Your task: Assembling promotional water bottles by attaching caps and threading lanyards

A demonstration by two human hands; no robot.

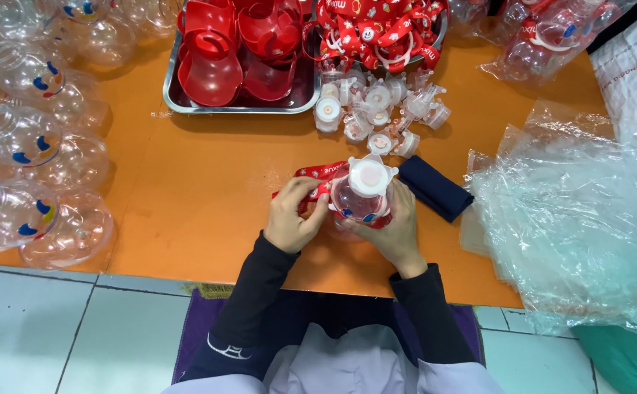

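Both hands meet over the near middle of the orange counter (202,211), where they hold a small clear plastic bottle with a white lid and a red collar (362,195). The left hand (294,219) has its grip closed around the bottle's left side, with the fingers also pressing on a red printed strap (317,174) that runs out from under the bottle toward the upper left. The right hand (395,230) cups the bottle from the right and below, its grip wrapped snugly about the body. Both forearms wear dark sleeves. Just beside the right hand lies a folded dark navy cloth (435,188), flat on the counter and not touching the bottle. Beyond the bottle sits a loose heap of clear and white plastic caps (377,109), and behind those a round metal bowl full of more red printed straps (380,29). To the left of the bowl stands a rectangular steel tray (180,102) holding translucent red plastic handle pieces (213,66). Along the far left edge of the counter lies a crowd of clear rounded plastic bottles with blue and yellow markings (34,138) — all uncapped, lying on their sides. On the right a large pile of crumpled clear plastic bags (574,219) spreads over the counter's edge — and more bagged bottles (545,36) sit at the top right corner.
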